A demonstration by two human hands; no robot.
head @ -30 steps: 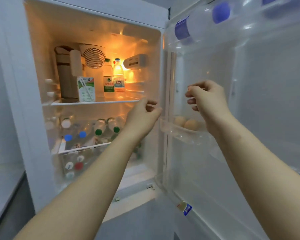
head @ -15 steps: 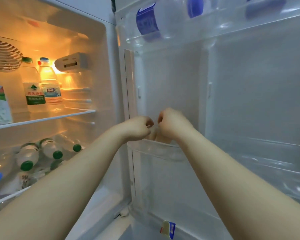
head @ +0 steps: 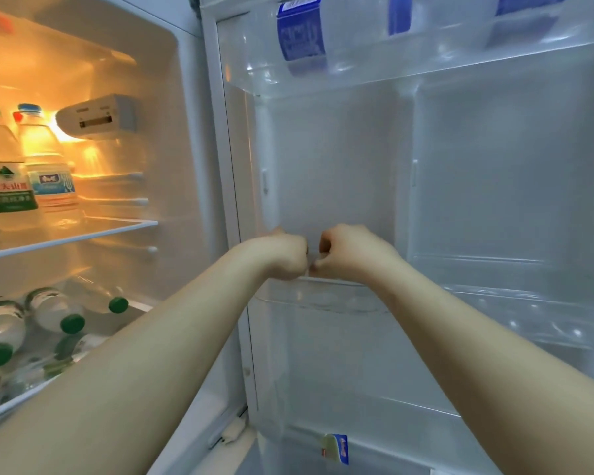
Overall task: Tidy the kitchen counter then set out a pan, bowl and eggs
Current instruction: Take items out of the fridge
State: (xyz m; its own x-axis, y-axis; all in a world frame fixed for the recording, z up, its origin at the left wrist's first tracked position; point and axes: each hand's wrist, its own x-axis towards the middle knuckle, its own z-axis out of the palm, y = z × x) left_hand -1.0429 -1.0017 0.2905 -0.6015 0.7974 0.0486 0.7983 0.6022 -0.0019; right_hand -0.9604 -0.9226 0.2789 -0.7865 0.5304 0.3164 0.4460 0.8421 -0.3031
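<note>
Bottles (head: 7, 186) stand lit at far left. Mid-frame, the left hand (head: 283, 257) and right hand (head: 350, 252) sit close together at the rim of the door bin (head: 323, 299), fingers curled downward. The hands hide whatever lies beneath, so I cannot tell whether they grip eggs

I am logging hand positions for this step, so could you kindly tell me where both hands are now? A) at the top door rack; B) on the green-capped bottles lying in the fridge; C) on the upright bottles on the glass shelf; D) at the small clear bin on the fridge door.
D: the left hand and right hand meet, fingers curled, just above the rim of the small clear door bin.
</note>
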